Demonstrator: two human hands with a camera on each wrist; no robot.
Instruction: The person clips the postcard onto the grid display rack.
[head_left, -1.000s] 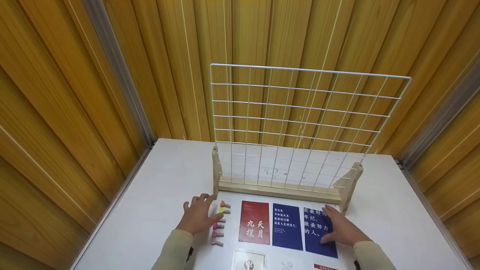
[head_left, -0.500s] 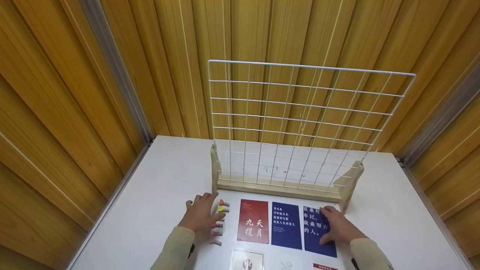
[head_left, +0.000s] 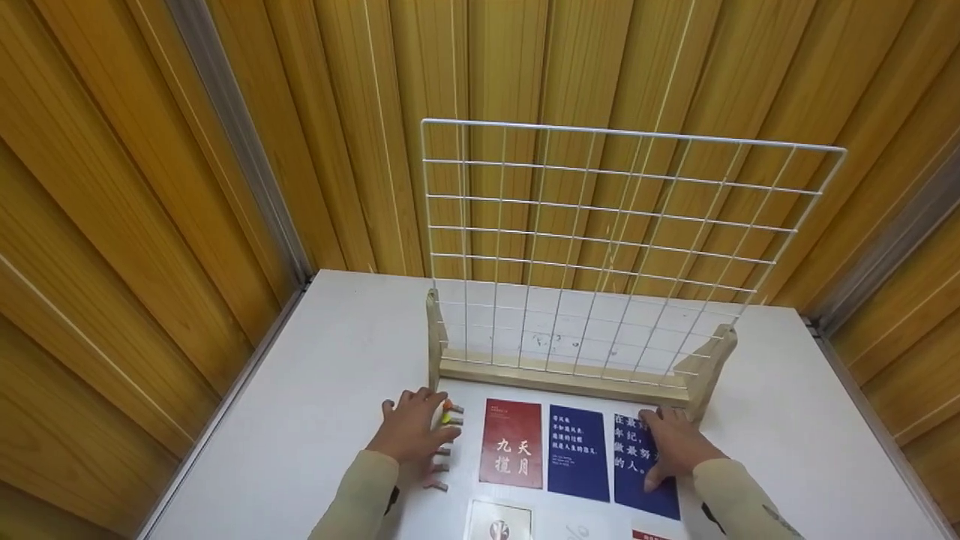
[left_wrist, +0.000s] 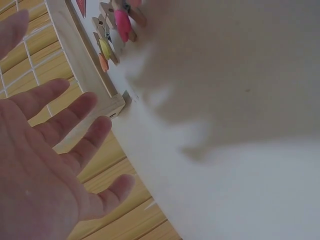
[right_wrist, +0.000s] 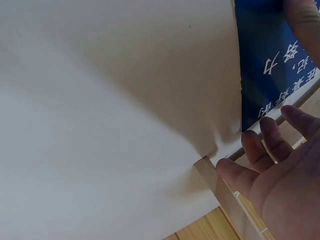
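My left hand (head_left: 411,427) hovers with spread fingers over the left side of a column of small clothespins (head_left: 437,486), partly hiding them. Pink (left_wrist: 122,25), yellow (left_wrist: 105,49) and orange clothespins (left_wrist: 103,61) show beyond that hand in the left wrist view. On the right, my right hand (head_left: 675,444) is over a blue card with white writing (head_left: 631,480), its thumb and fingers apart. In the right wrist view its fingertips lie near the card's top edge, and its grip is loose. A red card (head_left: 511,431) and another blue card (head_left: 577,457) lie flat between the hands.
A white wire grid (head_left: 634,133) stands upright in a wooden base (head_left: 562,377) just behind the cards. At the front edge of view lie a pale card with an emblem (head_left: 499,516) and a red-topped card (head_left: 649,535). Wood-panelled walls surround the white table (head_left: 300,420).
My left hand has shifted slightly right, further over the clothespins. The right hand has edged left over the blue card. The cards stay where they were; the head view has shifted a little.
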